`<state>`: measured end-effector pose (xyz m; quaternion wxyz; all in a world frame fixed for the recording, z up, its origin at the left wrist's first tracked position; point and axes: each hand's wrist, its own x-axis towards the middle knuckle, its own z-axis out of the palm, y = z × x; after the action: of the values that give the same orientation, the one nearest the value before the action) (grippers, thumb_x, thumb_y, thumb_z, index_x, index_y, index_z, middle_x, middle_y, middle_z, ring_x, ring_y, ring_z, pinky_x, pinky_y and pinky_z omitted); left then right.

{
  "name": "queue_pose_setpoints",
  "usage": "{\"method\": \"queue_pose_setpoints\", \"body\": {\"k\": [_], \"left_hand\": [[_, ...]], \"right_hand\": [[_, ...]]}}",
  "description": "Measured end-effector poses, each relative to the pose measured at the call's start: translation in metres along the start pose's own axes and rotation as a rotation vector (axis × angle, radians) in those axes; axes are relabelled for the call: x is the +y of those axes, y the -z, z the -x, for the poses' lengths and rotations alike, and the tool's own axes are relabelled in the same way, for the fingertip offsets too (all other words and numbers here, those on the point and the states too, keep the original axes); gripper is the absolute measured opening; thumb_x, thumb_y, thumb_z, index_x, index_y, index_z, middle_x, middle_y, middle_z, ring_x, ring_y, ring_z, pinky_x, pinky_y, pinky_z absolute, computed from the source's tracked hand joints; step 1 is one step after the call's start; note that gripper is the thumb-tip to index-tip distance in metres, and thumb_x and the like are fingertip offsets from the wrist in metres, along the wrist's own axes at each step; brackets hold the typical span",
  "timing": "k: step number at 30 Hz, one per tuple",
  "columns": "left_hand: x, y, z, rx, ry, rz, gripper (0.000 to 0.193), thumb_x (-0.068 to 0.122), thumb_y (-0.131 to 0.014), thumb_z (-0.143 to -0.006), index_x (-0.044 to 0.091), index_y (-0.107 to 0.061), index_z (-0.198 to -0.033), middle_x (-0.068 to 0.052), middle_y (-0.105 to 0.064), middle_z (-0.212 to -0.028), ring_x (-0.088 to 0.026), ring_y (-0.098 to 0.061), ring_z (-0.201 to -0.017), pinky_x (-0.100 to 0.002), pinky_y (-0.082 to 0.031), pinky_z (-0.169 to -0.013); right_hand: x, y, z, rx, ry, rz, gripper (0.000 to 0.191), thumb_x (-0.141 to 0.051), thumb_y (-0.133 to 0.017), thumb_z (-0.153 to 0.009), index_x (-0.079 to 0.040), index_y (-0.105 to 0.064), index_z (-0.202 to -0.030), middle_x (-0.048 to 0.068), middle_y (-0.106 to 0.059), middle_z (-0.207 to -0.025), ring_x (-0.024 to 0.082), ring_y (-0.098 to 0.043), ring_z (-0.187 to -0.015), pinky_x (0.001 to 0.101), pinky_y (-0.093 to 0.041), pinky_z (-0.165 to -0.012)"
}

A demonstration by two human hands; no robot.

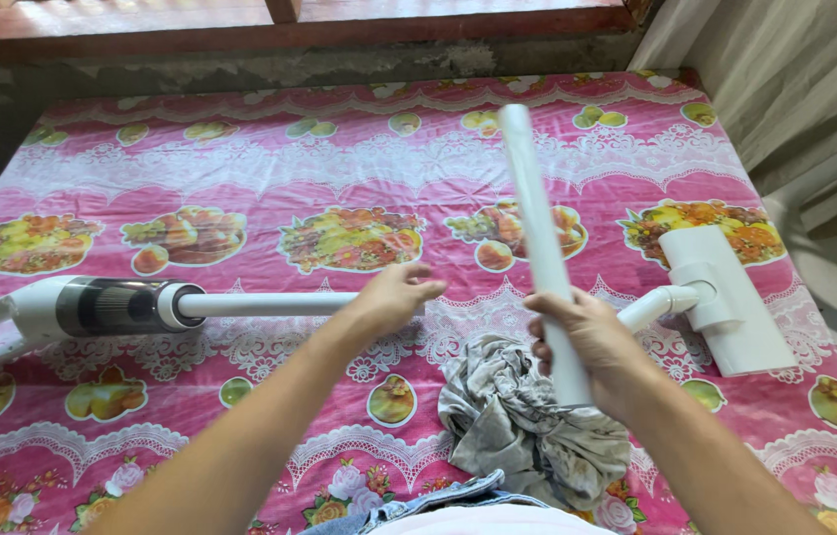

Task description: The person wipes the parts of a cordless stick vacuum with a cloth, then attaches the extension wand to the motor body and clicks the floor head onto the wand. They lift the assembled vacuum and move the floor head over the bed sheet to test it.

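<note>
Far worktop (339, 149) open; near side blocked by vacuum body (72, 309), crumpled cloth (527, 426), floor head (726, 297)

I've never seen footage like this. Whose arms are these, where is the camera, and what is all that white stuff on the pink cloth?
There is no machine here: the two bare arms belong to a person, and the single picture comes from a camera worn on that person's head, looking down at their hands.

The surface is a table covered by a pink cloth printed with fruit and flowers. On it lie parts of a white stick vacuum cleaner: the motor body with handle at the left with a thin tube sticking out, and the floor head at the right. A crumpled grey rag lies near the front edge.

The right hand grips a white tube, pointing up and away. The left hand is open, resting at the end of the thin tube.
</note>
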<state>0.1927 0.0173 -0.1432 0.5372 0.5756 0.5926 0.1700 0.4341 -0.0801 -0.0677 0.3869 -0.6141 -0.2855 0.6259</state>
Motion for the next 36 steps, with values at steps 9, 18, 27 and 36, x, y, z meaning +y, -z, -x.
{"method": "queue_pose_setpoints", "body": {"k": [9, 18, 27, 36], "left_hand": [[-0.067, 0.064, -0.032, -0.154, -0.217, -1.136, 0.063, 0.027, -0.082, -0.076, 0.015, -0.06, -0.134, -0.007, -0.064, -0.134, -0.027, -0.061, -0.127, -0.042, -0.052, -0.106], [-0.066, 0.07, -0.02, 0.007, -0.242, -1.001, 0.061, 0.045, -0.075, -0.086, 0.02, -0.057, -0.138, -0.009, -0.066, -0.126, -0.03, -0.062, -0.12, -0.048, -0.05, -0.091], [0.005, 0.051, 0.022, 0.152, -0.384, -0.86, 0.054, 0.047, -0.069, -0.088, 0.024, -0.057, -0.135, -0.007, -0.071, -0.113, -0.03, -0.067, -0.109, -0.056, -0.047, -0.083], [0.024, 0.012, 0.043, 0.138, -0.4, -0.851, 0.045, 0.05, -0.068, -0.09, 0.017, -0.06, -0.119, -0.008, -0.071, -0.111, -0.03, -0.067, -0.111, -0.059, -0.043, -0.087]], "right_hand": [[0.001, 0.069, 0.013, 0.046, -0.076, -0.449, 0.03, -0.036, -0.069, -0.092, -0.014, -0.05, -0.1, -0.003, -0.051, -0.072, 0.007, -0.049, -0.055, 0.0255, -0.048, -0.051], [0.022, 0.09, -0.01, 0.081, 0.167, -0.441, 0.04, -0.059, -0.069, -0.098, -0.022, -0.055, -0.09, -0.004, -0.049, -0.063, 0.007, -0.035, -0.04, 0.0259, -0.036, -0.037], [-0.004, 0.046, -0.017, 0.14, 0.182, -0.41, 0.034, -0.042, -0.075, -0.085, -0.014, -0.063, -0.1, 0.006, -0.066, -0.078, 0.022, -0.071, -0.069, 0.0412, -0.064, -0.07], [-0.013, 0.034, -0.035, 0.036, 0.257, -0.484, 0.036, -0.015, -0.082, -0.083, -0.004, -0.062, -0.111, 0.013, -0.074, -0.104, 0.028, -0.075, -0.1, 0.0428, -0.059, -0.092]]}}
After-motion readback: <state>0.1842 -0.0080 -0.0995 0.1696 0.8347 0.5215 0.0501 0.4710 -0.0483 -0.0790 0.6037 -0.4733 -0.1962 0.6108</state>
